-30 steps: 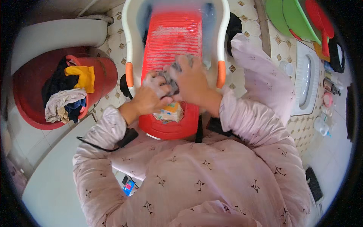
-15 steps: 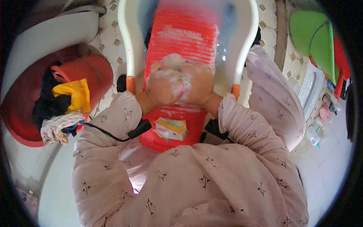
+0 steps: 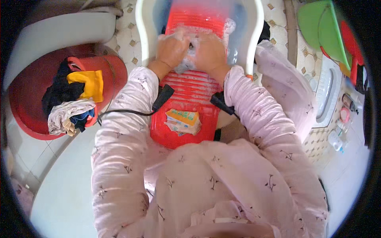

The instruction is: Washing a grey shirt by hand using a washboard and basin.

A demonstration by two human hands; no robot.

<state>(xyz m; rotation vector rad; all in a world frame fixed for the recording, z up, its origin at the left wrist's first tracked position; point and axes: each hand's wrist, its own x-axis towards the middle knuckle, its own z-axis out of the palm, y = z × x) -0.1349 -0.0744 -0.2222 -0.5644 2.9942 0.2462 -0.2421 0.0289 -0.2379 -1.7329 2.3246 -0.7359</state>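
A red washboard (image 3: 195,88) with soapy ridges slopes into a white basin (image 3: 142,29) of bluish water. Both of my hands are over its upper half, foam on the fingers. My left hand (image 3: 170,51) and my right hand (image 3: 208,52) are closed on a small, wet, foam-covered cloth (image 3: 185,66) that shows between them, pressed to the ridges. Most of the cloth is hidden by the hands and suds, so its kind cannot be told. At the board's near end lies a bar of soap in an orange and white wrapper (image 3: 183,121).
On the left stands a large dark red tub (image 3: 24,113) with black, yellow and pale clothes (image 3: 63,113) heaped at its edge. To the right are a green basin (image 3: 319,25), a white squat toilet (image 3: 327,89) and a white bottle (image 3: 335,139). Black cabled devices (image 3: 163,97) hang by my forearms.
My hands have slid forward, up the washboard, and moved slightly apart, uncovering the wet cloth between them. More ridges now show behind my wrists.
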